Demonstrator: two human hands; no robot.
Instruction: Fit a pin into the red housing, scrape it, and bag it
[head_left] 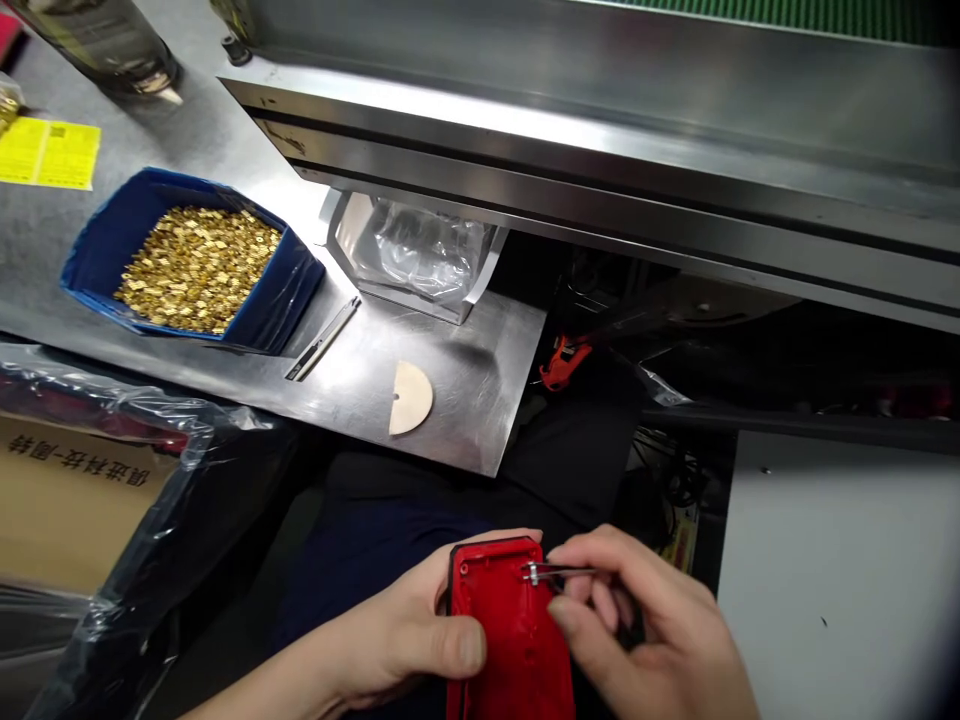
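Below brushed steel bench (pixel 465 400), left hand (pixel 405 630) grips glossy red shell (pixel 510 640); right hand (pixel 645 630) pinches tweezers (pixel 559 572)

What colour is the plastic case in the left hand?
Red, seen clearly in the head view.

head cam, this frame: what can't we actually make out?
- Red case: lower end cut off by the bottom edge; left hand covers its left side.
- Tweezers: rear half hidden inside the right hand; the bit at the tip is too small to identify.
- Gold parts in the blue bin: too small to tell their shape.
- Yellow label: print unreadable.
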